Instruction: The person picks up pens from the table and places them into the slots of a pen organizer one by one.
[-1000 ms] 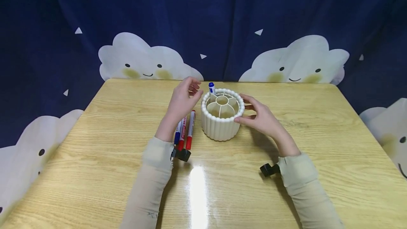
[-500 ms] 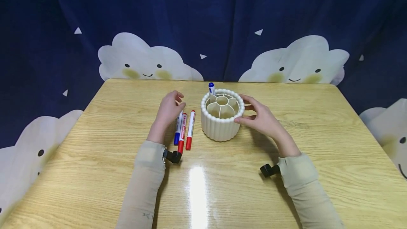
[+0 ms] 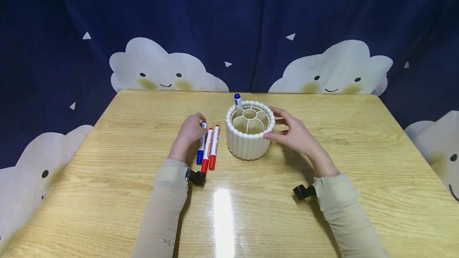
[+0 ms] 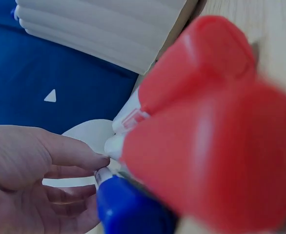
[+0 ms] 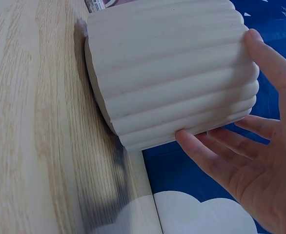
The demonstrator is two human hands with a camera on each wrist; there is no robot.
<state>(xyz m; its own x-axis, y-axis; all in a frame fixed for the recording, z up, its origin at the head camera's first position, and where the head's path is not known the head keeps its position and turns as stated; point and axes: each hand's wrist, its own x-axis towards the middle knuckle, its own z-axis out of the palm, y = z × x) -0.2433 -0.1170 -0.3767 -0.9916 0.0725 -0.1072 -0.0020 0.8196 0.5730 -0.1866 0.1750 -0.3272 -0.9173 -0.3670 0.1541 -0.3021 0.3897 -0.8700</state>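
A cream, fluted pen holder (image 3: 248,146) with a beaded rim and inner dividers stands on the table. A blue-capped marker (image 3: 238,99) stands upright in its rear left compartment. From the right, my right hand (image 3: 295,132) holds the holder, thumb at the front of the rim and fingers against the far side (image 5: 260,146). Left of the holder lie a blue marker (image 3: 199,156) and two red markers (image 3: 206,160), side by side. My left hand (image 3: 191,130) pinches the blue marker near its far end, thumb and fingers on either side of the barrel (image 4: 103,174).
A wooden table (image 3: 269,218) carries everything, with a bright reflection near the front. Behind its far edge hangs a dark blue curtain (image 3: 247,31) printed with white clouds. Each wrist wears a small black camera (image 3: 197,177).
My left hand has moved from beside the holder's rim left and down to the loose markers, its fingers now at the blue one. My right hand has stayed on the holder.
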